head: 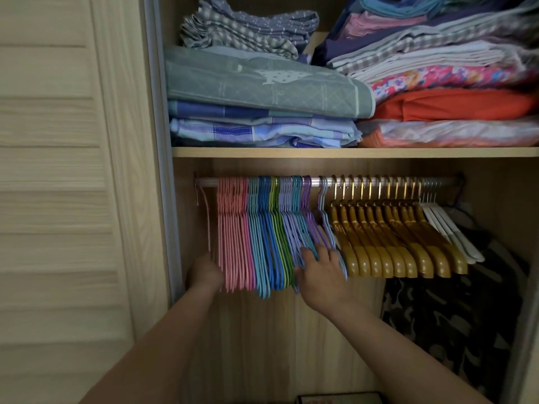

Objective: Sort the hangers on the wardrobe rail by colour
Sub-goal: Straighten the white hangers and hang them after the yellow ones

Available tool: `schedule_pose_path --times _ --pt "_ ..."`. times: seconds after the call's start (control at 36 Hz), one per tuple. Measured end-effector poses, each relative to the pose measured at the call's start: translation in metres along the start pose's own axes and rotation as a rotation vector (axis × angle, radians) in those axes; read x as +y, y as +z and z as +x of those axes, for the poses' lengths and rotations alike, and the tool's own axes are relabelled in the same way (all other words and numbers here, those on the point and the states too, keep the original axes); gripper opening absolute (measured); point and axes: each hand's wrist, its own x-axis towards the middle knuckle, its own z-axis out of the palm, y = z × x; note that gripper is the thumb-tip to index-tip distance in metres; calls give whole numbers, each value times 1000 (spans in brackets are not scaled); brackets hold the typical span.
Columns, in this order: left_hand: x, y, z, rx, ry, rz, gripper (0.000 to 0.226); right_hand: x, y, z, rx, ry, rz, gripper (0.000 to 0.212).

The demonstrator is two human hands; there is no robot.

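Fingers of right hand (319, 269) spread apart, tips pushed in among lower ends of purple hangers (309, 220) and lilac hangers (287, 220), thumb toward green hangers (280, 228); no clear curl round any single hanger. Left hand (205, 272) pressed against outer face of pink hangers (233, 228) at their lower corner, fingertips hidden behind that bundle, so finger state cannot be told.

Rail (315, 181) spanning wardrobe under shelf (350, 152). From left end of rail: one thin pale hanger (207, 217) hanging apart, then pink hangers packed tight, light blue hangers (253, 228), blue hangers (267, 225), green hangers, lilac hangers mixed with teal, purple hangers. Just beside right hand on its right, single pale blue hanger (324, 211), then gold hangers (388, 237) evenly spaced toward right end, white hangers (449, 225) last. All coloured plastic hangers thus between the two hands or touching them; gold and white hangers well apart from left hand.

Above shelf: folded linen (262, 91) in two stacks. Below right end of rail: dark patterned garment (452, 310). Left of opening: louvred door (58, 170).
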Motion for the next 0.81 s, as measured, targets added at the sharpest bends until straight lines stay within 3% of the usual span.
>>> schedule_pose_path --times 0.14,0.22,0.31,0.36,0.42,0.47,0.58,0.81 --pt "6 -3 -15 -43 64 8 29 0 7 2 49 -43 23 51" --pt "14 -5 -18 53 62 -61 33 -3 10 6 48 -129 3 62" --pt "24 -2 -25 -120 133 -289 49 -4 14 7 -63 -310 -102 77" --pt "22 2 -24 -225 214 -316 59 1 15 7 -117 -417 -245 84" --pt "13 7 -14 -208 211 -332 44 9 15 10 -124 -452 -361 89" --pt "9 8 -9 -135 116 -468 23 18 14 13 -87 -428 -425 90" --pt "8 2 -8 107 59 -545 41 38 14 13 -61 -327 -487 85" --pt "11 -4 -16 109 51 -468 37 68 17 13 -20 -199 -456 88"
